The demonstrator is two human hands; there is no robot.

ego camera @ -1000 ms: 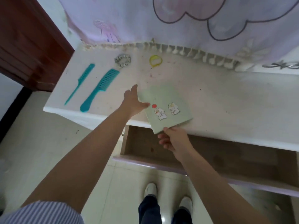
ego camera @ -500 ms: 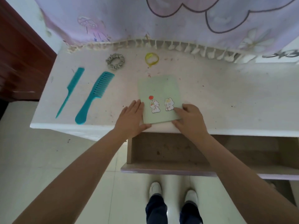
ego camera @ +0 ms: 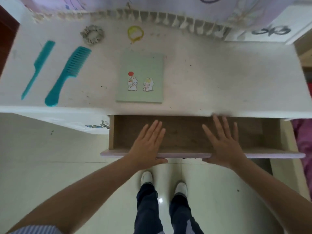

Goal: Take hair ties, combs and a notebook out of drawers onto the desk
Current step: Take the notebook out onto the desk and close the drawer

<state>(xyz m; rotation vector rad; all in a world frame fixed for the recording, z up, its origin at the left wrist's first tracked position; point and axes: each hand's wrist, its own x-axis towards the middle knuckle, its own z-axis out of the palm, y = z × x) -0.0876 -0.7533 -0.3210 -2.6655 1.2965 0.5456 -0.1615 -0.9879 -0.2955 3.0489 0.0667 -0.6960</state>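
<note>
Notebook [ego camera: 139, 78], pale green, flat on desk [ego camera: 219, 78] near its front edge; likely light, slightly flexible (lift by an edge). Combs [ego camera: 67, 71], hair ties [ego camera: 92, 34] lie further left and back. Left hand [ego camera: 146, 146] and right hand [ego camera: 224, 144] spread flat, empty, over open drawer [ego camera: 185, 132].

Tabletop [ego camera: 211, 68] matt white, scuffed, speckled. Drawer [ego camera: 185, 132] bare brown wood inside. Combs [ego camera: 67, 73] teal plastic. Notebook [ego camera: 143, 65] matt green paper. Floor [ego camera: 50, 166] glossy tile.
</note>
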